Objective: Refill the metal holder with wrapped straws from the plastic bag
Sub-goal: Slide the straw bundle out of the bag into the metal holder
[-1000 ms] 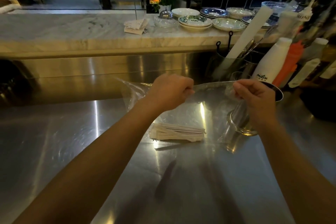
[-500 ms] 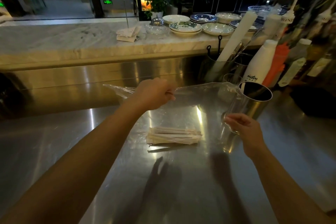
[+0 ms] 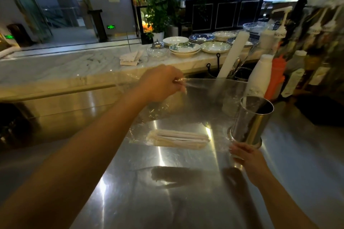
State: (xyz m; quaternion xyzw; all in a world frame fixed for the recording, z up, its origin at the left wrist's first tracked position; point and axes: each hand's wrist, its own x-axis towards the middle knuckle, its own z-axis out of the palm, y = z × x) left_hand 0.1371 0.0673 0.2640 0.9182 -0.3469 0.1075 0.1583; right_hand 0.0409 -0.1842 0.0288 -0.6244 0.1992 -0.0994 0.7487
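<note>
A clear plastic bag (image 3: 202, 102) stands open-side up on the steel counter. A bundle of paper-wrapped straws (image 3: 178, 138) lies flat in its bottom. My left hand (image 3: 162, 83) pinches the bag's top edge and holds it up. My right hand (image 3: 245, 156) is closed at the bag's lower right corner, right in front of the base of the metal holder (image 3: 251, 119). The holder is a shiny upright cylinder; its inside looks dark, and the bag's film partly veils its left side.
Behind the holder stand a white bottle (image 3: 260, 74), an orange bottle (image 3: 275, 74) and a container with a white roll (image 3: 232, 57). Pump bottles crowd the right edge. Stacked plates (image 3: 184, 48) and napkins (image 3: 130, 57) sit on the marble ledge (image 3: 55, 69) behind.
My right hand let go of the bag's top edge and dropped to its lower right corner by the holder's base. My left hand kept its pinch on the top edge.
</note>
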